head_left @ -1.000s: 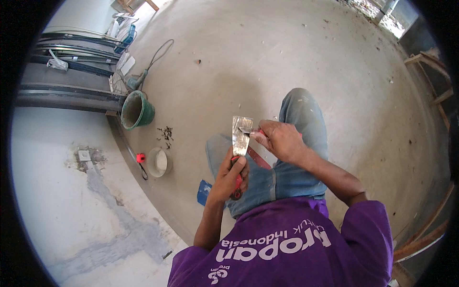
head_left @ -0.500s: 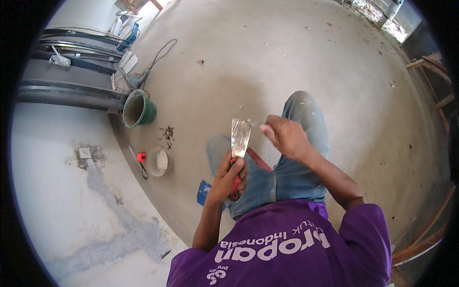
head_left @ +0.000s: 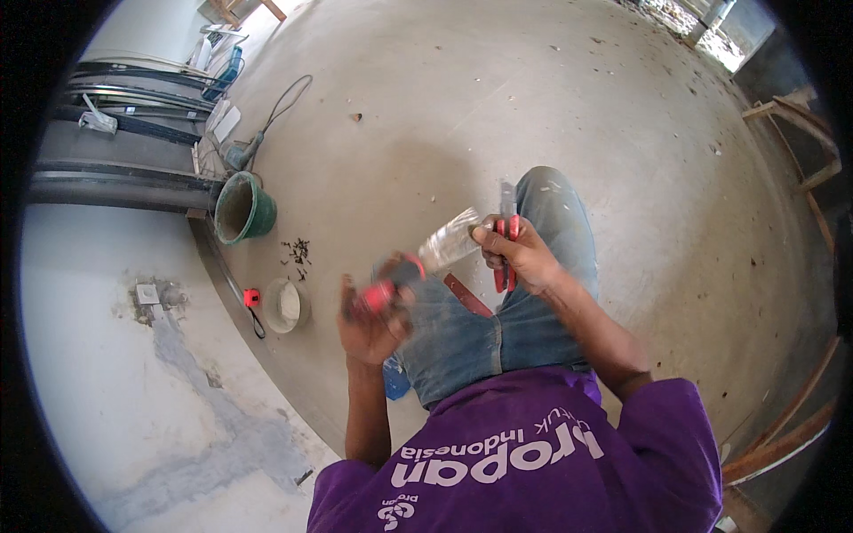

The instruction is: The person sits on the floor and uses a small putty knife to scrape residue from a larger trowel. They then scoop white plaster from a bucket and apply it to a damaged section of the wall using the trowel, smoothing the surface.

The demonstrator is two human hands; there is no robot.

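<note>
A wide putty knife (head_left: 451, 240) with a red and black handle is tilted across in front of my lap. My left hand (head_left: 369, 324) is at its handle, palm turned up; motion smears the fingers, so their grip is unclear. My right hand (head_left: 524, 253) pinches the end of the wide blade between thumb and finger. That same hand is closed around a narrow-bladed scraper (head_left: 507, 229) with a red handle, its blade pointing away from me. A flat dark red strip (head_left: 467, 295) lies between my legs, below the wide blade.
Along the wall at left stand a pale round tub (head_left: 289, 306), a red tape measure (head_left: 251, 298) and a green bucket (head_left: 245, 210). A corded power tool (head_left: 240, 155) lies beyond the bucket. A blue flat piece (head_left: 395, 380) shows beside my left forearm. Wooden frames (head_left: 800, 133) line the right.
My left hand has swung left and turned palm up, tipping the putty knife from upright to slanting. My right hand has come closer and now pinches its blade; the narrow scraper points away from me.
</note>
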